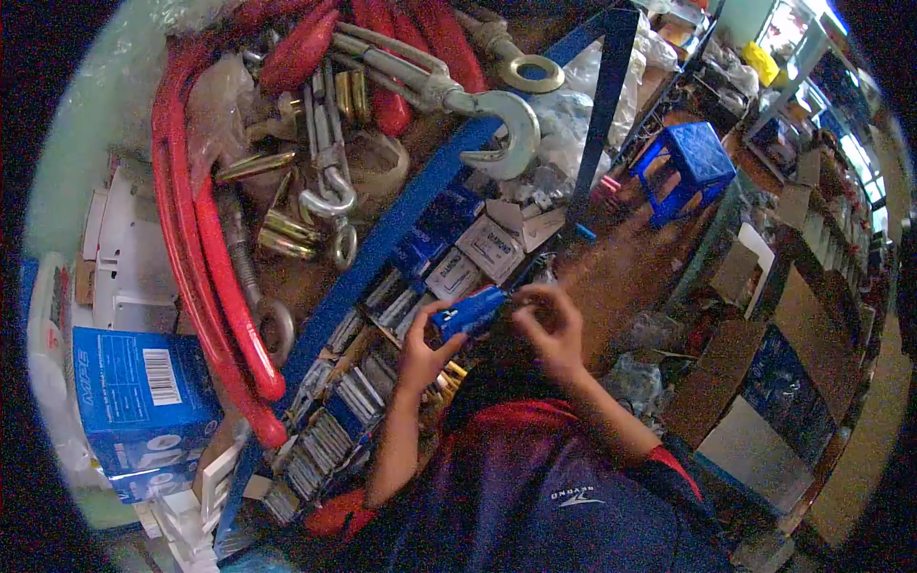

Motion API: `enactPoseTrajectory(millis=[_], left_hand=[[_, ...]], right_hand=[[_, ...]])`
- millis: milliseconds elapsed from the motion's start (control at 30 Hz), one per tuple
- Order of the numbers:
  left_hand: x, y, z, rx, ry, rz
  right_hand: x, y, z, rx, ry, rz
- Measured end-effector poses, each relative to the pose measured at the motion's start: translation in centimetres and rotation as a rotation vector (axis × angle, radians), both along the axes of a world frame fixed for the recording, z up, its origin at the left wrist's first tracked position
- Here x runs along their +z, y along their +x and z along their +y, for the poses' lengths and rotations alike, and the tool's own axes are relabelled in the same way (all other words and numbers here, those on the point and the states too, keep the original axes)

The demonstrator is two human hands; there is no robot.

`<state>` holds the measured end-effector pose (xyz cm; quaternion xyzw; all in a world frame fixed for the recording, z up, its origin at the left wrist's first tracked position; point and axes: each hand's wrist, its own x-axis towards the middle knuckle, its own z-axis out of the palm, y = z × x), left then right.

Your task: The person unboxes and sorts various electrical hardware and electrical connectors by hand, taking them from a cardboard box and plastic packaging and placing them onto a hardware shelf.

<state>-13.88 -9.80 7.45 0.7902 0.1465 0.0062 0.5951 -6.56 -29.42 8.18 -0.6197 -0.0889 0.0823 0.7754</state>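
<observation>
Packet (470, 313) could drop among cartons (492, 250) just beyond it if left hand (423, 358), grasping 1 end, loosens; right hand (556, 334) beside other end, can't tell grip.

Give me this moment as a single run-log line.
left hand: holding small blue pack | right hand: by pack's end, contact unclear | nearby: DIAMOND boxes, red-sleeved hooks cluster

You have a dim, grainy view, with bright glare at the windows (785, 27). Highlights glint off the steel hook (516, 124), and your fisheye edges curve into black.
</observation>
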Motion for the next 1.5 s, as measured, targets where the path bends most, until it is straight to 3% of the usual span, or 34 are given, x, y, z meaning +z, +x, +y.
enactPoseTrajectory(millis=[67,133,167,267,333,433,533,567,733,867,1167,1267,1367,1433,1500], left_hand=[[0.3,0.3,-0.9,-0.087,0.006,-0.075],[-3.2,-1.3,-0.5,-0.024,-0.394,-0.072],[-5.4,-2.5,-0.7,0.063,-0.565,-0.025],[-4.8,-2.9,-1.2,-0.002,-0.336,-0.009],[-1.0,-1.9,-2.1,-0.058,-0.155,0.007],[-0.4,-1.9,-2.1,-0.005,0.041,-0.088],[0.3,-1.7,-1.9,-0.017,-0.022,-0.031],[0.2,-1.7,-1.7,-0.024,-0.068,-0.030],[-0.2,-1.3,-1.0,-0.001,-0.255,0.005],[-0.8,-1.5,-0.6,0.089,-0.192,-0.009],[-2.0,-0.1,-1.5,0.242,-0.162,0.020],[-2.7,0.6,-1.1,0.329,-0.269,0.110],[-4.0,2.1,2.0,0.547,-0.176,-0.074],[-3.8,3.6,4.6,0.924,-0.194,-0.073],[0.0,5.0,5.5,0.760,-0.108,-0.061]], right_hand=[[0.0,-1.4,2.1,0.179,-0.068,-0.281],[-0.8,-1.1,3.4,0.218,-0.337,-0.715],[-2.0,-0.7,3.7,0.256,-0.354,-0.784],[-2.2,0.0,3.2,0.210,-0.497,-0.746],[-1.4,0.4,2.2,0.216,-0.643,-0.776],[-2.4,0.7,2.3,0.219,-0.714,-0.724],[-3.4,1.2,1.2,0.556,-0.748,-0.338],[-4.1,0.9,1.1,0.498,-0.708,-0.457],[-5.7,-0.7,0.9,0.401,-0.596,-0.431],[-4.5,-0.9,0.4,0.408,-0.491,-0.385],[-4.6,-0.5,-0.4,0.403,-0.612,-0.292],[-5.1,-0.5,-0.8,0.406,-0.605,-0.239],[-9.2,-0.9,-2.6,0.472,-0.715,-0.304],[-8.7,-1.8,-4.2,0.499,-0.702,-0.327],[-8.8,-2.8,-5.3,0.471,-0.672,-0.286]])
